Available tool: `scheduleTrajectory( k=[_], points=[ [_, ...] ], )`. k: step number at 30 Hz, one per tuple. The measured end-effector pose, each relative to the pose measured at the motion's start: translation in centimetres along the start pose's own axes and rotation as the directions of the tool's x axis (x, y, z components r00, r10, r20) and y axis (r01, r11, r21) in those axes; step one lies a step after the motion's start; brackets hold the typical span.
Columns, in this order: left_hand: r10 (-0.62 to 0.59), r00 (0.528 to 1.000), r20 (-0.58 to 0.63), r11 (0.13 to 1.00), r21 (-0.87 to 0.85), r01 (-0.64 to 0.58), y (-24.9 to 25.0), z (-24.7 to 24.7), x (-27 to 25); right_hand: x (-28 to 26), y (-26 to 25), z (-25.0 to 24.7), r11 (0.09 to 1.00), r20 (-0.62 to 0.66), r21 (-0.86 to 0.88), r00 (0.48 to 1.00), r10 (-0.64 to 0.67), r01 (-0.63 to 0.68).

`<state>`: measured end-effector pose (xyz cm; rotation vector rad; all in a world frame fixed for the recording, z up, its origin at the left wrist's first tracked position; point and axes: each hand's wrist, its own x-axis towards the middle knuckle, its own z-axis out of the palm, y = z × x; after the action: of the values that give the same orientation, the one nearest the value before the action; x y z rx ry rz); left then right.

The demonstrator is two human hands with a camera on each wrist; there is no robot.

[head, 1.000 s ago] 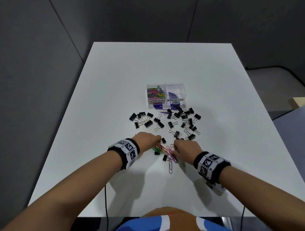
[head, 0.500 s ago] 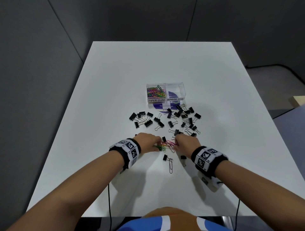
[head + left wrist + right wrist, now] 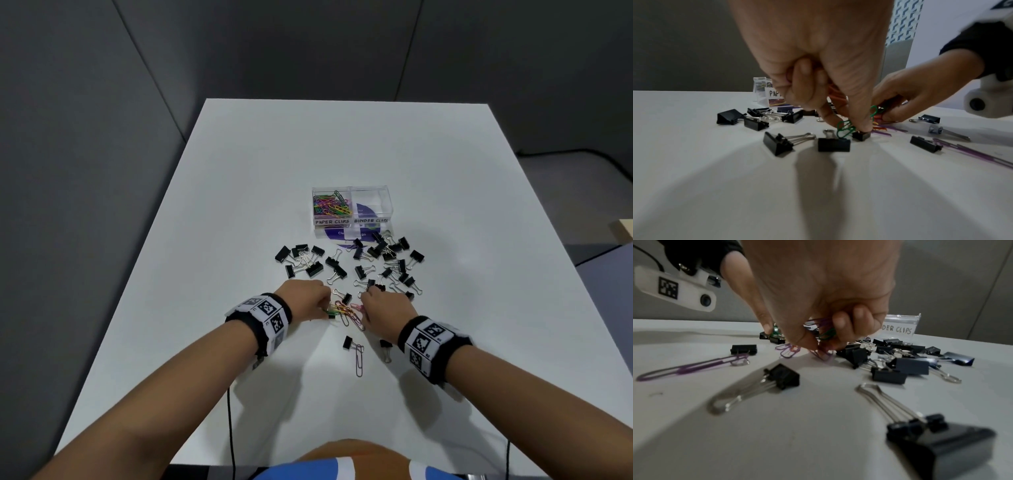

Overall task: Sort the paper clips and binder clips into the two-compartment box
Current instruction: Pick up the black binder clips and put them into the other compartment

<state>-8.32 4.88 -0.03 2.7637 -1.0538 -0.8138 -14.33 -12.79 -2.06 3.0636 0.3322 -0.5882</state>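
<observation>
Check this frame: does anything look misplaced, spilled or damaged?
Nothing looks damaged. The two-compartment box stands upright; coloured paper clips fill the side labelled for them, and no binder clips show in the other. Black binder clips lie scattered on the table. One purple paper clip lies apart, near the person.

Overhead head view, two tabletop-level wrist close-ups

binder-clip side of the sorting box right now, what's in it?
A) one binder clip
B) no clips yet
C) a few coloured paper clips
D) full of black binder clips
B: in the head view the compartment labelled BINDER CLIPS shows only clear plastic, while the coloured paper clips sit in the other half and the black binder clips lie on the table.
</observation>
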Motion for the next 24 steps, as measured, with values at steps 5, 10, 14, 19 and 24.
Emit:
scheduleTrajectory(
  k=[5,10,14,19,24],
  points=[
    [-0.009,1.0,-0.012,1.0,-0.027,0.008,-0.5,0.0,-0.4,-0.2,0.6,-0.4,0.999,-0.013,0.036,1.0,-0.008,0.009],
    [-0.005,1.0,0.0,0.997,-0.08,0.005,-0.4,0.1,-0.6,-0.8,1.2,-0.7,0.996,-0.005,0.083,0.999,-0.032,0.032],
    [-0.03,1.0,0.009,0.995,-0.097,0.031,-0.7,0.3,-0.8,-1.8,1.7,-0.5,0.992,0.0,0.119,0.999,-0.034,0.033],
    [-0.069,0.997,-0.034,0.995,-0.076,0.066,-0.8,0.6,-1.1,-2.3,1.9,-0.2,0.947,0.039,0.306,0.995,0.087,-0.095],
    [-0.051,0.999,-0.001,0.999,-0.007,0.051,0.0,1.1,-1.0,-2.4,2.0,-0.3,0.919,0.031,0.364,0.988,0.15,-0.151]
  ],
)
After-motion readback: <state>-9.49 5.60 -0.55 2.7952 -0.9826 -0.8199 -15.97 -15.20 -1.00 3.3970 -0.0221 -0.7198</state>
